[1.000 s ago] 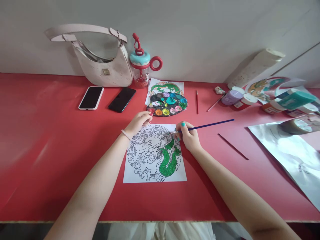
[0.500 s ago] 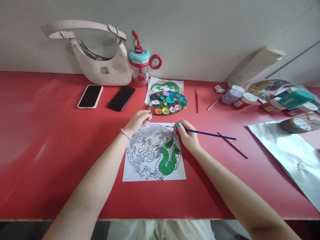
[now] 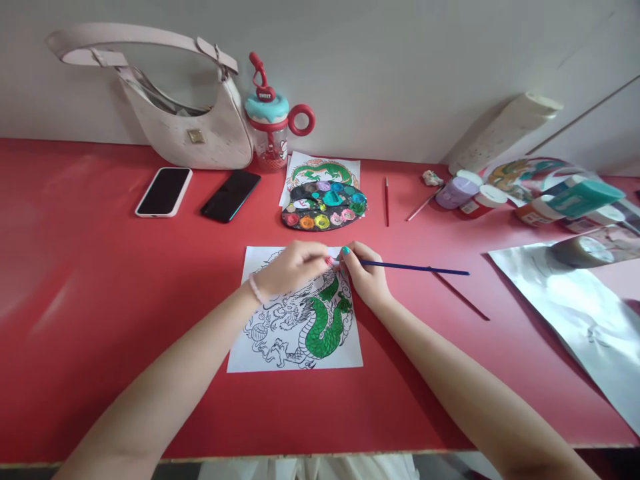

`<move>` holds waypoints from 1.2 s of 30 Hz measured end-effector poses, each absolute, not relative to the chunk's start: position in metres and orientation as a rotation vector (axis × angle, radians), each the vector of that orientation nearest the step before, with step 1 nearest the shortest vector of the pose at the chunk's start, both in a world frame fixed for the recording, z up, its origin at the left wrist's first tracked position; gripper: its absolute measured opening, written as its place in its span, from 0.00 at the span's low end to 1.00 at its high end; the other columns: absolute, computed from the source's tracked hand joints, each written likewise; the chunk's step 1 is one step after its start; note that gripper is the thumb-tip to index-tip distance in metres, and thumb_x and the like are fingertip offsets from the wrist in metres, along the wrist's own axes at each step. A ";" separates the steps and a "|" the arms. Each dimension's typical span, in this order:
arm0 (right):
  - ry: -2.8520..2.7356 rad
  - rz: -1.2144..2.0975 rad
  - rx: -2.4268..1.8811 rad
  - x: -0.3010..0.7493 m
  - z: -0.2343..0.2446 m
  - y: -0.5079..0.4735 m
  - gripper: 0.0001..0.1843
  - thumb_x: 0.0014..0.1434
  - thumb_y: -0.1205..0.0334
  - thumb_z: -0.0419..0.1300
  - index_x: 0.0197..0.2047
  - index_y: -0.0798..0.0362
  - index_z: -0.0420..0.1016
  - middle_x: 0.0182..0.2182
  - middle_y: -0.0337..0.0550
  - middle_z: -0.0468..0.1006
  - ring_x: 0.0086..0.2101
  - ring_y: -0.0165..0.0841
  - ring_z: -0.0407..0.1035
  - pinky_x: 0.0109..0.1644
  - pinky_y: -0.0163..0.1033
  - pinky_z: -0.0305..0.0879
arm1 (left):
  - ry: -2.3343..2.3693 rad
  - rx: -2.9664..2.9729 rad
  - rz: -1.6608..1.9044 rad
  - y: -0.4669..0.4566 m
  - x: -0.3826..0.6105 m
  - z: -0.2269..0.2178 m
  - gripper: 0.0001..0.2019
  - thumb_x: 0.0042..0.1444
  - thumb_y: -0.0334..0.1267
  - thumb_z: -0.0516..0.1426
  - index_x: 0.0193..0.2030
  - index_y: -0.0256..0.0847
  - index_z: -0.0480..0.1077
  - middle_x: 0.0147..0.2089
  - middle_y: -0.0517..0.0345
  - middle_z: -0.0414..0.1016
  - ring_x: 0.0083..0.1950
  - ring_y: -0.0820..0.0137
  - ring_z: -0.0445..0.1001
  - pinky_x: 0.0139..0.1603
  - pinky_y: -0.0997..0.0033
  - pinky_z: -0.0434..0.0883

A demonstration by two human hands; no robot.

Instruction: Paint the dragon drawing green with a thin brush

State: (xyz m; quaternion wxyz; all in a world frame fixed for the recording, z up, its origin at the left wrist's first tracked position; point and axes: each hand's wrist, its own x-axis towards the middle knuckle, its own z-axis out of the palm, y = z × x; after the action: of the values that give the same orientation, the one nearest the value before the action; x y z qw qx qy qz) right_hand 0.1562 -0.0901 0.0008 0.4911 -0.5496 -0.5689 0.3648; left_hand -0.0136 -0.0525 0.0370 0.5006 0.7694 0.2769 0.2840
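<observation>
A white sheet with a dragon drawing (image 3: 280, 333), partly painted green, lies on the red table (image 3: 100, 300). My right hand (image 3: 365, 277) is closed on a thin blue paintbrush (image 3: 415, 269) whose handle points right. My left hand (image 3: 293, 267) rests over the sheet's upper part, fingers curled and pinched at the brush's tip next to my right fingers. What the left fingers hold is hidden. A round paint palette (image 3: 324, 207) with several colours lies just beyond the sheet.
A pale handbag (image 3: 185, 127), a teal-lidded cup (image 3: 267, 127) and two phones (image 3: 165, 191) (image 3: 231, 195) sit at the back left. Paint jars (image 3: 467, 190), loose brushes (image 3: 387, 200) and a dark stick (image 3: 460, 297) lie on the right, beside a shiny sheet (image 3: 575, 313).
My left hand has moved from the sheet's top edge rightward to meet my right fingers at the brush tip. The view has shifted, so everything sits a little further left.
</observation>
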 end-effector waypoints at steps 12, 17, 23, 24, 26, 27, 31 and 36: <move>-1.385 0.896 -1.368 0.160 0.007 -0.092 0.17 0.57 0.56 0.53 0.20 0.53 0.60 0.16 0.34 0.60 0.19 0.24 0.54 0.23 0.33 0.53 | 0.576 2.966 0.613 -0.134 0.024 0.034 0.09 0.52 0.37 0.51 0.22 0.41 0.65 0.16 0.58 0.65 0.18 0.69 0.65 0.45 0.50 0.66; -1.564 0.926 -1.334 0.168 0.006 -0.088 0.15 0.57 0.56 0.53 0.22 0.53 0.63 0.17 0.36 0.63 0.19 0.24 0.55 0.22 0.32 0.54 | 0.730 2.947 0.589 -0.128 0.017 0.027 0.13 0.52 0.44 0.51 0.22 0.40 0.66 0.16 0.58 0.65 0.18 0.68 0.67 0.41 0.53 0.69; -1.601 0.933 -1.368 0.170 0.006 -0.086 0.17 0.56 0.55 0.55 0.20 0.53 0.60 0.16 0.35 0.62 0.18 0.23 0.54 0.20 0.31 0.52 | 0.681 2.878 0.682 -0.109 0.002 0.023 0.13 0.53 0.42 0.49 0.21 0.41 0.64 0.16 0.60 0.64 0.19 0.71 0.63 0.37 0.60 0.68; -1.584 0.948 -1.376 0.169 0.006 -0.085 0.17 0.56 0.55 0.55 0.20 0.53 0.60 0.15 0.35 0.62 0.18 0.24 0.54 0.20 0.32 0.52 | 0.597 2.864 0.714 -0.100 -0.002 0.024 0.13 0.53 0.41 0.49 0.20 0.42 0.63 0.16 0.61 0.63 0.18 0.72 0.61 0.34 0.63 0.67; -1.543 0.974 -1.380 0.168 0.006 -0.084 0.17 0.56 0.54 0.54 0.21 0.52 0.61 0.15 0.35 0.61 0.18 0.24 0.54 0.20 0.32 0.52 | 0.458 2.895 0.686 -0.078 -0.012 0.024 0.11 0.54 0.37 0.50 0.21 0.41 0.63 0.18 0.61 0.64 0.21 0.72 0.62 0.26 0.68 0.60; -1.527 0.982 -1.378 0.168 0.006 -0.084 0.17 0.56 0.53 0.55 0.21 0.52 0.61 0.15 0.35 0.62 0.18 0.24 0.54 0.19 0.32 0.51 | 0.489 2.910 0.683 -0.065 -0.016 0.023 0.10 0.54 0.36 0.50 0.23 0.41 0.63 0.20 0.61 0.65 0.22 0.73 0.62 0.25 0.69 0.58; -1.510 0.999 -1.381 0.168 0.004 -0.082 0.18 0.55 0.51 0.56 0.21 0.52 0.60 0.15 0.35 0.62 0.17 0.24 0.54 0.19 0.32 0.51 | 0.728 2.894 0.606 -0.029 -0.025 0.014 0.09 0.56 0.37 0.50 0.28 0.39 0.65 0.25 0.59 0.69 0.29 0.72 0.65 0.27 0.70 0.56; -1.498 1.012 -1.380 0.169 0.001 -0.083 0.20 0.54 0.51 0.57 0.19 0.52 0.56 0.14 0.34 0.59 0.17 0.24 0.54 0.20 0.32 0.51 | 0.852 2.870 0.445 -0.023 -0.024 0.006 0.10 0.58 0.38 0.48 0.29 0.38 0.65 0.27 0.60 0.70 0.30 0.73 0.67 0.28 0.71 0.56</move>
State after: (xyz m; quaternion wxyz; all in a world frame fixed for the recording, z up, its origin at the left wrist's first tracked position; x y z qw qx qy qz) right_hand 0.1691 -0.0827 0.0006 0.4202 -0.5505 -0.5977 0.4039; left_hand -0.0244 -0.0234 0.0059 0.0573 0.9467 0.2810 0.1467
